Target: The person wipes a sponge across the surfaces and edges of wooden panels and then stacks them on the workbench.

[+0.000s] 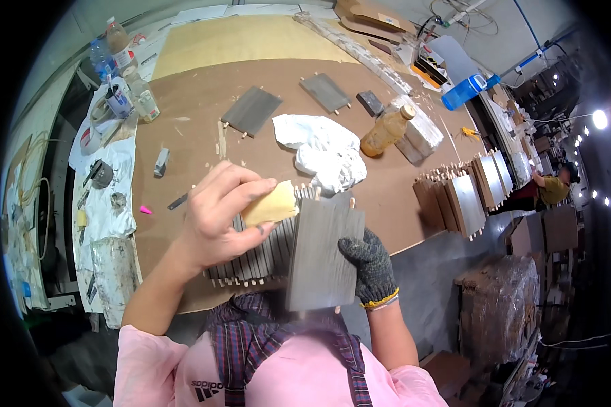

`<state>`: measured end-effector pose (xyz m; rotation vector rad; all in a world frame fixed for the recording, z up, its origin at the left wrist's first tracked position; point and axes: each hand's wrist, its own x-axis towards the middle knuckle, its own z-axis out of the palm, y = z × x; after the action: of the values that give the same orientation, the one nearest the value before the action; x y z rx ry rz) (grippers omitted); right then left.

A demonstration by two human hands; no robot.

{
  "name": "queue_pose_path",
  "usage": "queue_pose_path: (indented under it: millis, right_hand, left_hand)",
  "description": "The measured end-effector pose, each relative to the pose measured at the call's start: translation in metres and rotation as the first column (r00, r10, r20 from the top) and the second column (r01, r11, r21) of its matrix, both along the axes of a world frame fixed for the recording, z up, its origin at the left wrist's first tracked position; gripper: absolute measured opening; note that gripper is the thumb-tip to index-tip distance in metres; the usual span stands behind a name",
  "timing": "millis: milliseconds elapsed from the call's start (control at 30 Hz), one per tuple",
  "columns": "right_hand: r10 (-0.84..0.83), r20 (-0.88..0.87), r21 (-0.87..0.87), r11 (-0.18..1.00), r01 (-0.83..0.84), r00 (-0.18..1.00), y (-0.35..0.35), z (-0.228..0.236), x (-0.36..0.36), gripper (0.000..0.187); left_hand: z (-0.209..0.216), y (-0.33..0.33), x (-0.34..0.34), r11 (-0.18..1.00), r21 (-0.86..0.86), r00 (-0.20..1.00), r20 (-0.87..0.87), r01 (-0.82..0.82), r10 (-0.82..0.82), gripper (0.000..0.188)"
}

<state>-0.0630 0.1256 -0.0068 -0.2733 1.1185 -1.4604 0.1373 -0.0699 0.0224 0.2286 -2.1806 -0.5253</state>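
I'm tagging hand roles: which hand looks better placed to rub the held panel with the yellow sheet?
Probably the left hand: bare, it pinches the yellow sheet beside the gray panel, while the gloved right hand holds that panel.

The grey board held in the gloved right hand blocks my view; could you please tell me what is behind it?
Left of the grey board, a row of peg-ended pieces shows; whether it continues behind the board is hidden.
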Motion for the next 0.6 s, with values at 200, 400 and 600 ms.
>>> queue_pose_path:
  millis: [200,400,600]
  right_hand:
    - [-0.113,-0.067,-0.022,0.993,0.112,0.991,-0.006,-0.004,-0.010,0.055]
    - [-0.138,-0.015,-0.028,0.990,0.138,0.990,-0.008,-0.004,-0.013,0.054]
    - [-0.237,-0.008,-0.019,0.971,0.237,0.971,-0.008,-0.005,-0.022,0.051]
  left_hand:
    - [-0.006,0.022,0.003,0.993,0.053,0.995,-0.001,0.102,-0.102,0.049]
    - [-0.013,0.037,0.006,0.988,0.073,0.990,0.025,0.139,-0.141,0.048]
    - [-0.019,0.056,0.030,0.974,0.100,0.969,0.126,0.201,-0.213,0.048]
